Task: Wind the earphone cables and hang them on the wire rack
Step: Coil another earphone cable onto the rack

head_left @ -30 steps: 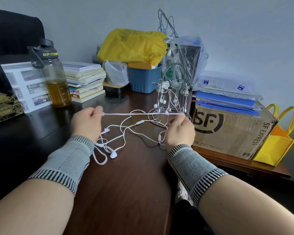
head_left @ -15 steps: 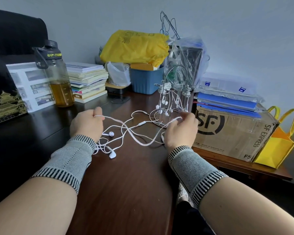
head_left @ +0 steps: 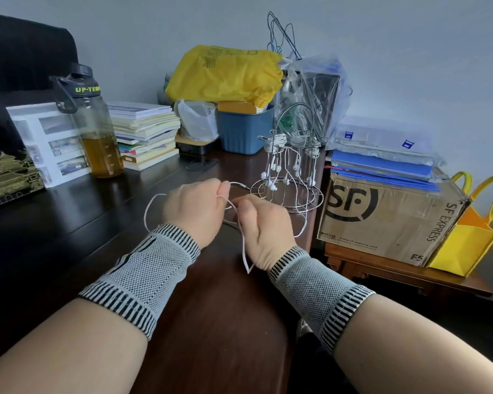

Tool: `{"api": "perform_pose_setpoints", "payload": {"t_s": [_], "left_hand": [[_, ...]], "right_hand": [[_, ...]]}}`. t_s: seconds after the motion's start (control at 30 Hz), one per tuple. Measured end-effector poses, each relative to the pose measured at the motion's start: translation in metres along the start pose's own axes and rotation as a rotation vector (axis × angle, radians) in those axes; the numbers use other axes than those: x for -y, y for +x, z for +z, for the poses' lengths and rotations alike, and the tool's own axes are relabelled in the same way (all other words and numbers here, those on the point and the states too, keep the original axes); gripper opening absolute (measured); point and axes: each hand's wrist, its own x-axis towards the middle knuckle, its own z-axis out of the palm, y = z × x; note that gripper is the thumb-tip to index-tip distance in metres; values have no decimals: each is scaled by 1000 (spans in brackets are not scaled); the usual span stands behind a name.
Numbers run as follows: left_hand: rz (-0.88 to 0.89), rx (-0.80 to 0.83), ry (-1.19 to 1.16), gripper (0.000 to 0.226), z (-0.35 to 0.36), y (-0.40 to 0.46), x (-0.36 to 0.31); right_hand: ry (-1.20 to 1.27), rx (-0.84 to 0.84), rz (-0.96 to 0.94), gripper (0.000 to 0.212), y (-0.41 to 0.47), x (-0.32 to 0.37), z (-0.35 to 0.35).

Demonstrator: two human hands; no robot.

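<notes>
Wire rack (head_left: 289, 177), hung with wound earphones, stands at the desk's (head_left: 211, 322) right edge, beside the cardboard box (head_left: 387, 217); water bottle (head_left: 96, 129) and book stack (head_left: 145, 135) line the far edge. Left hand (head_left: 195, 209) and right hand (head_left: 264, 228), each pinching the white earphone cable (head_left: 241, 237), have drawn together mid-desk since half a second earlier, the cable now looped between them.

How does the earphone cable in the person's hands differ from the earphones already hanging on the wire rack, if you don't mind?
The cable in hand is loose, in open loops; the hung earphones are wound into tight bundles. The cable in hand is pinched by the left hand and right hand above the desk; the hung earphones dangle from the wire rack. Both are white.
</notes>
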Motion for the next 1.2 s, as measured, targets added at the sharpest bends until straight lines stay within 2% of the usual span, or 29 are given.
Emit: {"api": "perform_pose_setpoints", "payload": {"t_s": [0.07, 0.13, 0.27, 0.47, 0.6, 0.67, 0.8, 0.87, 0.97, 1.2], "left_hand": [[27, 22, 44, 35, 2, -1, -1], [35, 66, 70, 33, 5, -2, 1], [4, 126, 50, 38, 8, -1, 2], [-16, 111, 9, 34, 5, -3, 4], [-12, 147, 14, 36, 8, -2, 4], [5, 142, -30, 37, 9, -1, 8], [-80, 139, -209, 31, 8, 3, 27], [-104, 147, -282, 27, 8, 3, 34], [-142, 133, -332, 23, 9, 5, 43], [-384, 12, -244, 28, 16, 7, 62]], "right_hand": [[80, -28, 140, 69, 2, -4, -2], [137, -34, 212, 68, 3, -3, -3], [0, 75, 136, 48, 2, 1, 2], [141, 144, 144, 60, 1, 1, 3], [36, 153, 74, 32, 1, 0, 6], [42, 55, 176, 33, 6, -7, 5], [215, -354, 590, 36, 15, -27, -6], [252, -484, 731, 35, 17, -36, -8], [326, -607, 810, 34, 17, -38, -7], [531, -720, 903, 27, 15, -42, -8]]}}
